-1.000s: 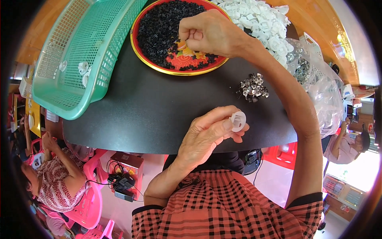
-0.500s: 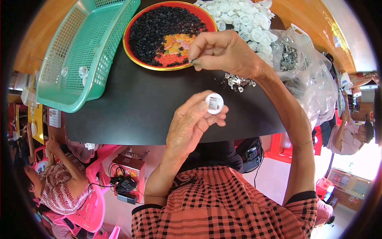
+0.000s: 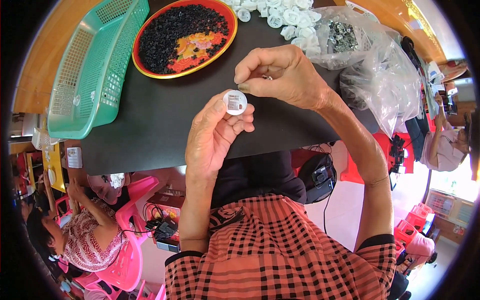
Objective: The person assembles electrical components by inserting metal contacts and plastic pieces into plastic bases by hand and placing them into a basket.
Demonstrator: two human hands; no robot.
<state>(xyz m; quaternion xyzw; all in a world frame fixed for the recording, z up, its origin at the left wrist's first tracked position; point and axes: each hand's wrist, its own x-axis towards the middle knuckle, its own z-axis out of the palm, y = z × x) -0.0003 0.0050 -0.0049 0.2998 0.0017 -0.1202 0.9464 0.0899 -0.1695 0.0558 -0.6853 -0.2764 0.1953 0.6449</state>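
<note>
My left hand [image 3: 212, 131] holds a small round white plastic part [image 3: 234, 102] between thumb and fingers, its face turned up. Slots and a small opening show in that face. Just above and to the right, my right hand [image 3: 285, 77] is curled in a pinch, thumb and forefinger close together. A dark spot shows at the thumb tip; whether it is a tiny piece or the nail I cannot tell. Through the gap in the right hand's fingers, shiny small metal bits [image 3: 267, 77] show, apparently on the table behind.
A red and gold round tray [image 3: 230, 37] carries many small black pieces [image 3: 162, 37]. At left stands a green plastic basket [image 3: 112, 75]. White plastic parts [image 3: 294, 19] are heaped at the back beside a clear bag [image 3: 382, 92] with metal pieces [image 3: 343, 36]. People sit at both sides.
My view has shifted, so tray and basket appear farther left. My right hand has come down from the tray's edge to the white part in my left hand. The metal pile is now mostly hidden.
</note>
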